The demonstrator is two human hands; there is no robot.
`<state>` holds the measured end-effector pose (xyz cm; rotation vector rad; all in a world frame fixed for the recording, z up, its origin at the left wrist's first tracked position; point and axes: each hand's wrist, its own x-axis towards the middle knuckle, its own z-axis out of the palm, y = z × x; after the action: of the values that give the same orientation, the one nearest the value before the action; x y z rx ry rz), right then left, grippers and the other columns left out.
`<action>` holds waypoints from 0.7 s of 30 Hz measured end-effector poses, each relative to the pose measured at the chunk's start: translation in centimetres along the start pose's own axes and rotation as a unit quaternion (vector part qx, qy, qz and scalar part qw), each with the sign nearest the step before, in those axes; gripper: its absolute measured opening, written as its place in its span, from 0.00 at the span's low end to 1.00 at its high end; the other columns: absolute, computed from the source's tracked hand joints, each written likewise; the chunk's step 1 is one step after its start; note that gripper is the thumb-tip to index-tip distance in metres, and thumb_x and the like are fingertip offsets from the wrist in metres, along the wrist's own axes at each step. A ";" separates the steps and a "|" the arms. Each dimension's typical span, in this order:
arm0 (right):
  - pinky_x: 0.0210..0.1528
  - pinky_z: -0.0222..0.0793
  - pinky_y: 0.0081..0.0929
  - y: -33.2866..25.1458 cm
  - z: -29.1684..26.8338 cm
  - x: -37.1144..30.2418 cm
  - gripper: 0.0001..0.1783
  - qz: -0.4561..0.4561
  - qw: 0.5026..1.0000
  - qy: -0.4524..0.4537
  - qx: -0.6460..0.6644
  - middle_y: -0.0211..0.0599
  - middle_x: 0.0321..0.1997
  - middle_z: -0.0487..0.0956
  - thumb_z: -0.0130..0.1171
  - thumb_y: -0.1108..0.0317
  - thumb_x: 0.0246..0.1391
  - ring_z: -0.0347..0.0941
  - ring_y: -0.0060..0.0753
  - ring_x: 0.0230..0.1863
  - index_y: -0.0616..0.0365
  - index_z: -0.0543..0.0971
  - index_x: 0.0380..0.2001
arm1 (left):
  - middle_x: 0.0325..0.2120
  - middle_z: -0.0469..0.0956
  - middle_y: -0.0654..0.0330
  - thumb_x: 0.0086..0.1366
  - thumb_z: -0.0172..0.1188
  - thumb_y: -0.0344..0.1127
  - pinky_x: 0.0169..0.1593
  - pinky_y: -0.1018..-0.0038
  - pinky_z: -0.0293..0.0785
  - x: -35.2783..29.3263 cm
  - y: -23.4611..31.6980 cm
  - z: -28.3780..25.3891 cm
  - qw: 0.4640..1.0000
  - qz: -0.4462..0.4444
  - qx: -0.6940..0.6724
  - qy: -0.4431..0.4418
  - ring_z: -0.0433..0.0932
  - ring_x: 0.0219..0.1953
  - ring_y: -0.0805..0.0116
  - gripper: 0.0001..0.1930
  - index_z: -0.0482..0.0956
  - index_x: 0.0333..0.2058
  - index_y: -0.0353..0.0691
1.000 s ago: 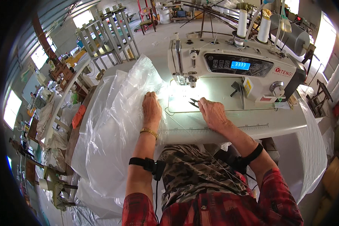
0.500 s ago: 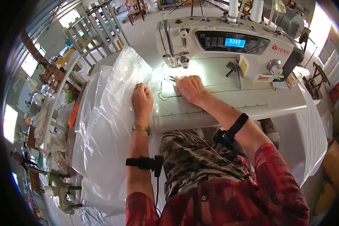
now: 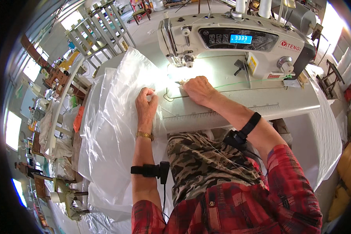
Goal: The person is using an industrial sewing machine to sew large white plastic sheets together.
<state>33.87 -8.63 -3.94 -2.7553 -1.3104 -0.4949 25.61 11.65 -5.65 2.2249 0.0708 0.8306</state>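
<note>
A large clear plastic sheet [image 3: 109, 113] lies in folds over the left of the sewing table and hangs down its front. My left hand [image 3: 146, 107] is closed at the sheet's right side, thumb and forefinger pinched together on the plastic. My right hand [image 3: 200, 90] is curled shut just in front of the needle area of the white sewing machine [image 3: 222, 37]. A small dark tip pokes out left of its fingers; the rest of what it holds is hidden. Bright lamp glare washes out the spot under the needle. A thin green thread [image 3: 238, 82] runs rightward across the machine bed.
A small black T-shaped piece [image 3: 239, 67] sits on the machine bed. White thread cones [image 3: 265, 8] stand behind the machine. Along the table's front runs a ruler scale [image 3: 199, 116]. A grey metal rack [image 3: 99, 35] stands at the far left, and more plastic sheeting [image 3: 319, 144] hangs at the right.
My left hand's fingers have shifted into a looser pinch. My right hand has moved slightly, and less of the dark tool shows. The green thread across the bed has come into sight.
</note>
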 end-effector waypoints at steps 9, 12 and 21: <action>0.30 0.75 0.37 0.4 0.0 -0.9 0.06 0.036 0.997 0.019 0.065 0.50 0.23 0.79 0.52 0.74 0.47 0.80 0.44 0.28 0.64 0.77 0.23 | 0.29 0.77 0.54 0.51 0.53 0.26 0.30 0.70 0.71 0.2 -1.4 0.3 0.996 0.088 0.029 0.012 0.75 0.31 0.61 0.04 0.68 0.25 0.33; 0.26 0.75 0.35 0.4 0.1 0.4 0.06 0.003 0.999 0.017 0.027 0.48 0.25 0.80 0.52 0.76 0.49 0.80 0.40 0.28 0.64 0.78 0.27 | 0.29 0.77 0.53 0.51 0.53 0.27 0.31 0.69 0.71 0.1 -1.1 0.2 0.997 0.065 0.030 -0.002 0.74 0.31 0.61 0.04 0.68 0.25 0.33; 0.26 0.72 0.33 2.8 1.3 -2.8 0.06 -0.003 1.000 0.003 -0.031 0.36 0.20 0.75 0.51 0.74 0.48 0.74 0.33 0.22 0.59 0.79 0.27 | 0.23 0.70 0.58 0.53 0.53 0.29 0.29 0.73 0.65 0.0 0.1 -0.5 0.998 -0.049 0.001 -0.025 0.66 0.26 0.70 0.06 0.68 0.25 0.32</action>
<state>34.72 -12.30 -5.83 -2.7974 -1.3247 -0.5517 25.32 11.88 -5.32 2.2245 0.1566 0.7215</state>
